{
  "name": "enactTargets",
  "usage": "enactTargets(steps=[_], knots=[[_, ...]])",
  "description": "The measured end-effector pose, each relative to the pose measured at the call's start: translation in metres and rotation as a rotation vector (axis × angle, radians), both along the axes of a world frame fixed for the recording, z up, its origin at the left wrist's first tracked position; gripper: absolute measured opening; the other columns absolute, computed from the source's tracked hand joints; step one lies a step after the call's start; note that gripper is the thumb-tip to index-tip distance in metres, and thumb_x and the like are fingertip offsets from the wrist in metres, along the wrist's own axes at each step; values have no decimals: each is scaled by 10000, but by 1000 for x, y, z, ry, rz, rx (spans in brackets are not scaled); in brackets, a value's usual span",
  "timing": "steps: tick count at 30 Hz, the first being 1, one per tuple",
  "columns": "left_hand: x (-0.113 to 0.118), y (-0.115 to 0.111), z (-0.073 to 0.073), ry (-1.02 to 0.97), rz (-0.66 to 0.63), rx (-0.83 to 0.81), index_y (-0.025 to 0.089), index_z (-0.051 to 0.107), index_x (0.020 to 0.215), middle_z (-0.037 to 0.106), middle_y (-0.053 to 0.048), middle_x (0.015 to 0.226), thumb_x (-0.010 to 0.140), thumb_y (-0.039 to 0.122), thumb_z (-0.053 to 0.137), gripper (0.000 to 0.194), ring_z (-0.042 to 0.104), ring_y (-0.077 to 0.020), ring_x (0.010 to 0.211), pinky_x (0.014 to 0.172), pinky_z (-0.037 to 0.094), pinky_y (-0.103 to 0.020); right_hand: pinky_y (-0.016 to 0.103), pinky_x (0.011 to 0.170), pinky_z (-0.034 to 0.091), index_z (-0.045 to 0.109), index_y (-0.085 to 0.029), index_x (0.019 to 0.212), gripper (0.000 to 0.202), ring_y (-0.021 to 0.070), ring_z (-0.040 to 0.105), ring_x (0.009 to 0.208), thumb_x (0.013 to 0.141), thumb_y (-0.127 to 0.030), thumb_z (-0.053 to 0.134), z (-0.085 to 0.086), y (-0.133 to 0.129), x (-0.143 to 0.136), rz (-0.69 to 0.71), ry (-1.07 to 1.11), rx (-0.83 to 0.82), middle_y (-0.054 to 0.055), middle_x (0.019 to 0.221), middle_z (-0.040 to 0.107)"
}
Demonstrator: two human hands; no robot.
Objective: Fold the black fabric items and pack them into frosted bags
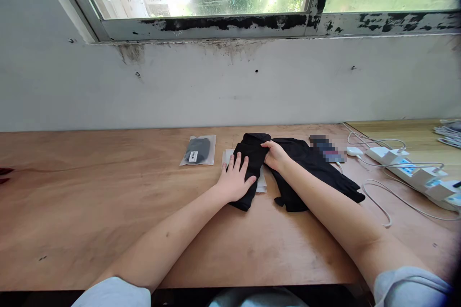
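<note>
Black cloth point(302, 153) lies on the wooden table point(108, 211) ahead of you, under and between your two hands. Its left part is a narrow folded panel point(255, 148) whose long axis runs away from you, the near end leaning slightly left; the rest spreads off to the right and slants back toward you, partly beneath your right forearm point(324, 201). Your left hand point(236, 180) is on that panel, palm down, fingers spread apart and laid flat. Your right hand point(275, 156) sits at the panel's right edge, nearer the far end, thumb and fingers seemingly pinched on the fabric (some fingertips are hidden, so you cannot tell how much they take up). So the panel lies directly beneath your left fingers and just left of your right ones, while the loose spread is nearer your right forearm. A pale sheet point(262, 185) pokes out from under the panel on both sides. Near your left hand, farther from you and to its left, lies a clear packet point(197, 150) with dark contents.
</note>
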State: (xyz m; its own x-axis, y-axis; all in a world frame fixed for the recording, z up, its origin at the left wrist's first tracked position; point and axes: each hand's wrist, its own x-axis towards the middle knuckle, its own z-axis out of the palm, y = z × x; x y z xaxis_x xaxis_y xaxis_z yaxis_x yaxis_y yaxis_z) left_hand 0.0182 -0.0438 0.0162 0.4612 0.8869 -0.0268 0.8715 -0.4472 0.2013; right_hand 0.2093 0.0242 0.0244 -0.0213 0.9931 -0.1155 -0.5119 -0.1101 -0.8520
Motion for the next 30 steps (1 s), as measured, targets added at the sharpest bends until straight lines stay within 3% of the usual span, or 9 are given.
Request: enactTargets(steps=[6, 10, 12, 14, 17, 20, 23, 26, 30], knots=[[-12, 22, -16, -2, -58, -6, 200, 243, 1595, 136, -142, 1675, 965, 681, 284, 794, 128, -374, 1539, 1204, 178, -581, 378, 695, 567, 461, -242, 823, 294, 212, 646, 740, 554, -164, 549, -17, 8, 3, -123, -107, 46, -10, 765, 642], [-20, 38, -13, -151, -68, 65, 214, 505, 1449, 410, -138, 1575, 970, 577, 396, 611, 348, -344, 1467, 1173, 286, -513, 316, 761, 523, 521, -239, 876, 308, 186, 624, 806, 575, -192, 568, -16, 2, 1, -97, -256, 280, -21, 846, 656], [-30, 52, -6, -318, 15, 48, 195, 653, 1244, 627, -134, 1363, 989, 452, 379, 455, 549, -295, 1302, 1078, 414, -421, 308, 799, 499, 538, -233, 845, 241, 182, 615, 828, 606, -200, 554, -14, -5, -1, -69, -435, 428, -22, 848, 651], [-44, 67, 3, -510, 227, 68, 163, 702, 1037, 719, -133, 1144, 999, 343, 290, 450, 647, -267, 1120, 977, 476, -380, 331, 848, 483, 547, -227, 783, 167, 203, 625, 875, 621, -186, 539, -12, -15, -3, 78, -709, 575, -3, 851, 663], [-60, 82, 13, -674, 389, 110, 157, 672, 1038, 714, -118, 1147, 999, 301, 245, 452, 641, -238, 1098, 974, 476, -356, 386, 980, 437, 593, -219, 739, 149, 263, 618, 1105, 613, -142, 577, -9, -29, -9, 462, -1102, 787, 61, 1050, 716], [-58, 78, 18, -613, 336, 54, 154, 648, 1097, 708, -127, 1167, 1004, 378, 297, 427, 637, -254, 1114, 995, 469, -377, 410, 1063, 386, 625, -215, 734, 62, 289, 532, 1303, 691, -191, 661, -10, -36, -13, 630, -1194, 890, 94, 1302, 666], [-41, 60, 15, -405, 158, 104, 122, 574, 1292, 574, -181, 1411, 990, 408, 363, 467, 498, -295, 1349, 1122, 372, -418, 376, 1008, 433, 617, -215, 738, 192, 257, 598, 1219, 885, -338, 596, -15, -31, -13, 509, -1134, 852, 90, 1259, 689], [-24, 35, 5, -106, 18, 141, 101, 411, 1487, 241, -183, 1644, 958, 482, 418, 651, 132, -366, 1539, 1220, 170, -523, 375, 967, 432, 646, -208, 857, 198, 256, 622, 1097, 910, -395, 611, -22, -24, -12, 231, -1306, 773, 103, 1135, 710], [-12, 11, -13, 56, 69, 25, 57, 248, 1570, 106, -212, 1661, 971, 586, 316, 802, 56, -388, 1544, 1215, 141, -572, 450, 977, 379, 676, -184, 1019, 349, 317, 528, 1149, 871, -500, 660, -27, -20, -14, 39, -1661, 629, 140, 1139, 664]])
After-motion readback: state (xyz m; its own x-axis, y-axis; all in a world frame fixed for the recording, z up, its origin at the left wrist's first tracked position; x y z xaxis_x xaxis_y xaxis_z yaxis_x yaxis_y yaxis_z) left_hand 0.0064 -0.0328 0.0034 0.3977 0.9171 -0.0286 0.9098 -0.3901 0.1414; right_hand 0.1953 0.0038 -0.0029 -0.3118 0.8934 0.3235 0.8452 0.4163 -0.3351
